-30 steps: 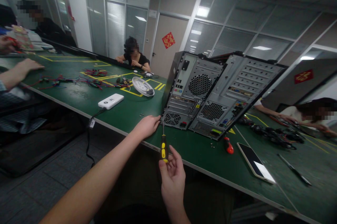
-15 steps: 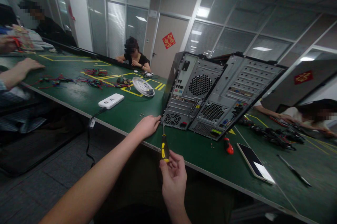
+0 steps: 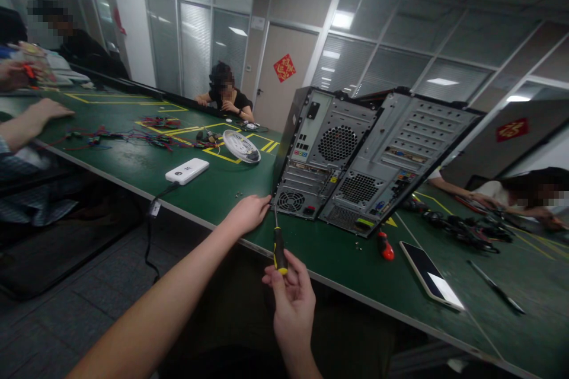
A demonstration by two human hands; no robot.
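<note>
Black-and-grey metal computer tower with a round honeycomb vent [image 3: 323, 159]: stood on the green-topped desk [image 3: 213, 198], rear panel toward the person; the work was at its lower left corner.
Slim screwdriver with a black-and-yellow handle [image 3: 280, 251]: slanted in front of the tower, tip at that corner; whether the tip sat in a screw was too small to tell.
Right hand [image 3: 293, 296]: in front of the tower, its grip closed lightly, thumb and fingers about the handle's butt end.
Left hand [image 3: 249, 213]: just left of the tower, fingertips at the same corner; how far its grip was closed, and whether it pinched anything, could not be told.
Shaft line: best kept straight with any screw there, since a slanted tip would likely slip and scratch the panel.
Handle turning: short finger rolls with steady pressure toward the tower seemed surest; the light hold suited quick turns, but a stiff screw would probably have wanted a fuller grip.
Corner bracing: the left fingertips were well placed to steady the tower, though they were best held out of the tip's slip path.
Small shiny metal bits, probably screws [image 3: 358, 245]: lay to the right of the tower, with a few more to its left; gathering them into one spot would have guarded against loss.
</note>
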